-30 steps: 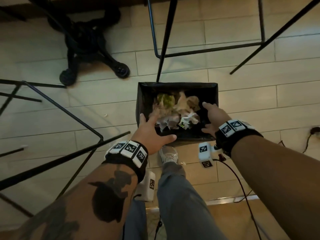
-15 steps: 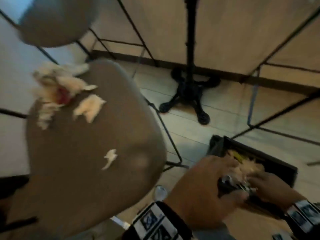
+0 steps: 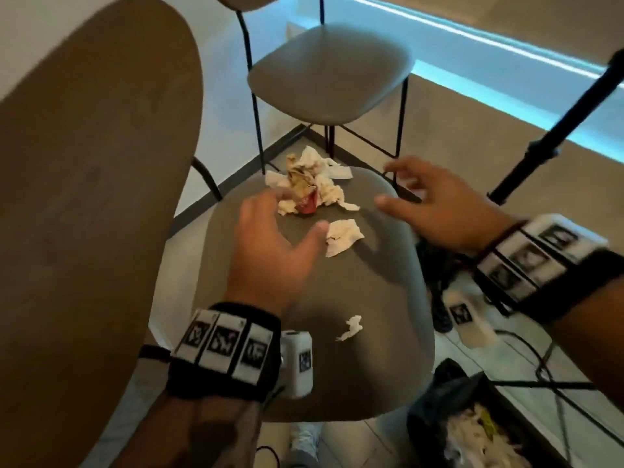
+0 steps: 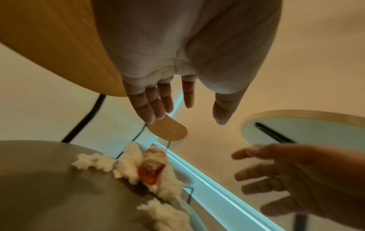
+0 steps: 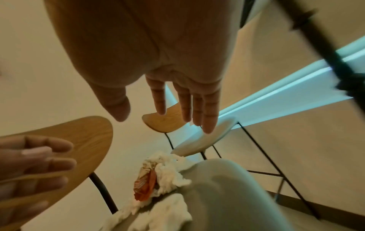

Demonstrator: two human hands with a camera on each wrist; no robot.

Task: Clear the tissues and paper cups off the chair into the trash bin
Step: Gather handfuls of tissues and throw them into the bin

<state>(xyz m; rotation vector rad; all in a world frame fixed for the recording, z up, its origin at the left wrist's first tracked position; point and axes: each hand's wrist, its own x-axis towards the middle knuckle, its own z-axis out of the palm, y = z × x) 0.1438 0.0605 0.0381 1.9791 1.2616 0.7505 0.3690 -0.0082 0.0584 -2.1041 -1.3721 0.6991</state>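
A pile of crumpled white tissues around a crushed red-and-white paper cup [image 3: 305, 197] lies at the far end of the grey chair seat [image 3: 337, 366]. A single tissue [image 3: 342, 236] and a small scrap [image 3: 351, 327] lie nearer on the seat. My left hand [image 3: 287, 228] hovers open over the seat, fingertips close to the pile. My right hand [image 3: 408, 187] is spread open above the seat's right edge and holds nothing. The left wrist view shows the open left hand [image 4: 187, 112] above the cup [image 4: 150, 170]. The right wrist view shows the empty right hand [image 5: 154, 112] above it [image 5: 145, 184].
The trash bin [image 3: 435, 393] with a black liner stands on the floor at the lower right, with tissues inside. The chair's wooden back [image 3: 84, 197] rises at the left. A second chair [image 3: 331, 72] stands beyond. A black pole [image 3: 557, 130] and cables [image 3: 439, 282] are on the right.
The view has swung from the bin to the chair. Both hands have left the bin and now hover open over the chair seat, holding nothing.
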